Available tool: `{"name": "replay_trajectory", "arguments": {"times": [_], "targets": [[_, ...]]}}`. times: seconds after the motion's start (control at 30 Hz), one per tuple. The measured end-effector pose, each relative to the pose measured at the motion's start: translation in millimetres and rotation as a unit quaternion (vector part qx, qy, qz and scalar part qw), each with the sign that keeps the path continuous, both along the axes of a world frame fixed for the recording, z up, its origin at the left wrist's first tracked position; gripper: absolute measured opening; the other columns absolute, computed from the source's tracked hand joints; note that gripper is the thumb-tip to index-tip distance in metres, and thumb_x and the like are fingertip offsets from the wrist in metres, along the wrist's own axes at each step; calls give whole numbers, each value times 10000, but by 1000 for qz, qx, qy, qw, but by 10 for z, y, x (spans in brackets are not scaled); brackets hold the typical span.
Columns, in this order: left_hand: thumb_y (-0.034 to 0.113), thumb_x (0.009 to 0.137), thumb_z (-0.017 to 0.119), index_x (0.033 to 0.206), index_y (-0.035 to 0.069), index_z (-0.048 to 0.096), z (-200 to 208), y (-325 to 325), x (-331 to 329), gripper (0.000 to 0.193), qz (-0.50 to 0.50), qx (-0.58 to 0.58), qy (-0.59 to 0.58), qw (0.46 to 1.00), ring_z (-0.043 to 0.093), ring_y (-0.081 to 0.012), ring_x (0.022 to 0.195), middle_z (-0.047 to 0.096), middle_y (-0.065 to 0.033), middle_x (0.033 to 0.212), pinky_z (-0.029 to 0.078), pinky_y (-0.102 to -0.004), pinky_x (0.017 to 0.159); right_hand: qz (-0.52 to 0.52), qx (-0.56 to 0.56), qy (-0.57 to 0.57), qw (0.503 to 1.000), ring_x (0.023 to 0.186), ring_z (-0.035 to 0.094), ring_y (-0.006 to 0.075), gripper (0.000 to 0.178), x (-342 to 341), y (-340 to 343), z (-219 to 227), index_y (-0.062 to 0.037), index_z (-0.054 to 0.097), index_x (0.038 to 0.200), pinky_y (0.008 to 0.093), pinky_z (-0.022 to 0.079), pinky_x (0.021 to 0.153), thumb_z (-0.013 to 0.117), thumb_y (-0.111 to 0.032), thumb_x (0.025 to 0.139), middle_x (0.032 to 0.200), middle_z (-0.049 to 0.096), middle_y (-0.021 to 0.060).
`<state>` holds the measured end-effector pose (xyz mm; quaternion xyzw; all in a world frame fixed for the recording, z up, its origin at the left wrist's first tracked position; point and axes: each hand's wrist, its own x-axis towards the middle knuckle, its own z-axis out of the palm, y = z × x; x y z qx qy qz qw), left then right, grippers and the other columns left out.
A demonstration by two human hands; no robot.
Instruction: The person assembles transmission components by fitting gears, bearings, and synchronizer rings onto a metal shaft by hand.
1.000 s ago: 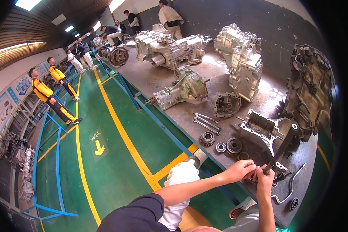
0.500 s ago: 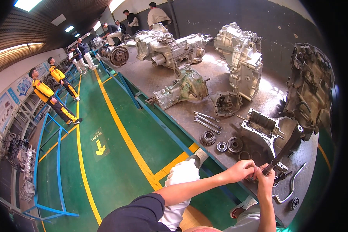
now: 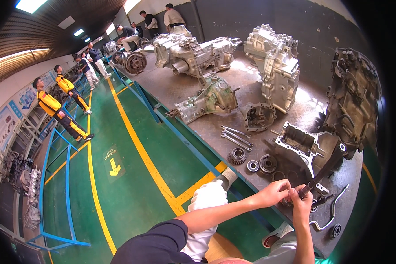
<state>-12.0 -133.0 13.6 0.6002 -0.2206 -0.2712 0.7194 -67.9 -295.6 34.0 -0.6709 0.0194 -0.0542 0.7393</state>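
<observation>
My right hand (image 3: 301, 201) is closed around the near end of a long dark metal shaft (image 3: 324, 172), which slants up and away to the right. Fingers pinched, my left hand (image 3: 275, 193) meets the right one at that end; what it pinches is hidden. Beyond the hands sits an open-topped metal housing (image 3: 310, 162) with a pale rim. Left of it lie a toothed gear (image 3: 267, 164), another gear (image 3: 237, 155) and a small bearing ring (image 3: 252, 166). A bent metal rod (image 3: 334, 207) rests right of my hands, near a small dark gear (image 3: 335, 230).
Several wrenches (image 3: 236, 138) lie by a bell-shaped casing (image 3: 259, 117) on the metal-topped bench (image 3: 163, 90). Large gearboxes (image 3: 275, 70) stand farther back, with a dark casing (image 3: 354, 101) at the right. People in yellow-and-black jackets (image 3: 50, 102) stand on the green floor (image 3: 132, 207).
My hands stay almost in place at the shaft's near end. In the background, people shift slightly.
</observation>
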Motion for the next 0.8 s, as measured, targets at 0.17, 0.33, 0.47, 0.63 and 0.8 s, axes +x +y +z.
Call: {"name": "replay_trajectory", "arguments": {"times": [0.17, 0.33, 0.47, 0.63, 0.8], "targets": [[157, 1005, 588, 1017, 39, 539, -20, 41, -41, 128, 26, 11, -9, 1000, 578, -78, 793, 632, -22, 892, 485, -264, 671, 18, 12, -10, 1000, 657, 517, 79, 178, -68, 71, 53, -41, 560, 909, 232, 416, 610, 715, -116, 955, 747, 566, -5], [162, 976, 615, 1034, 29, 561, -125, -75, -48, 155, 63, 24, -118, 991, 559, -98, 894, 594, -35, 925, 495, -283, 794, -3, -90, -10, 996, 736, 503, 58, 134, -180, -30, 36, -49, 590, 1011, 226, 401, 650, 680, -136, 964, 833, 556, -27], [106, 975, 640, 1065, 26, 563, 3, 40, 29, 143, 110, 36, -126, 985, 560, -101, 936, 589, -31, 973, 494, -290, 831, 57, -32, -33, 997, 797, 488, 59, 183, 2, 50, -68, -50, 585, 1101, 234, 410, 685, 670, -167, 988, 905, 547, -41], [23, 963, 566, 1208, 19, 535, 80, 131, 108, 247, 149, 12, -122, 981, 568, -133, 1029, 583, -55, 1081, 475, -296, 954, 78, -32, -36, 996, 960, 499, 81, 177, 124, 160, -83, -48, 564, 1168, 261, 431, 866, 614, -139, 1025, 1008, 561, -8], [51, 934, 572, 1200, 0, 575, 36, 67, 43, 271, 130, -55, -147, 979, 559, -201, 1089, 563, -103, 1225, 477, -332, 922, 92, -20, -9, 996, 1043, 509, 110, 218, 34, 154, -155, -33, 533, 1220, 291, 425, 961, 599, -92, 1021, 1089, 565, 30]]}}
